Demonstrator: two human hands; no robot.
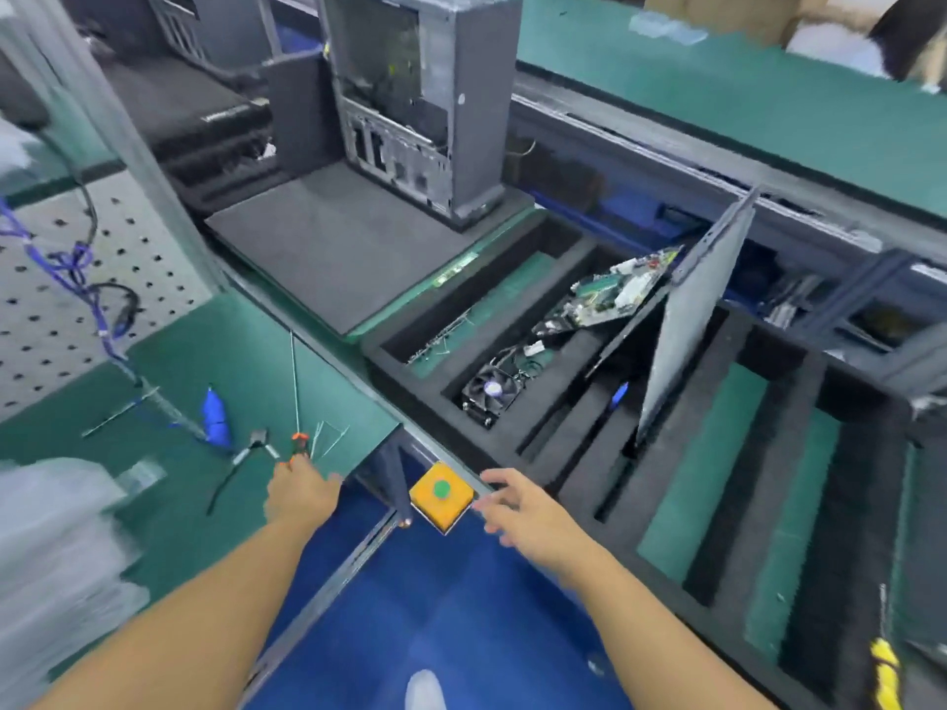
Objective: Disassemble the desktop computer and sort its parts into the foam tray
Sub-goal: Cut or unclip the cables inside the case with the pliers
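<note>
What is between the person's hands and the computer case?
Nothing tall. Between the left hand and the computer case lie only small tools and the flat foam pad; from the right hand, only the low foam tray corner.

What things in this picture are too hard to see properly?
All in the head view:
- Left hand: fingertips hidden by its own back, so its grip on the orange-handled tool is unclear.
- White heap, left: motion blur.
- Yellow-handled tool: cut off by the bottom edge.
- Blue part in the foam tray: partly behind the leaning panel.
</note>
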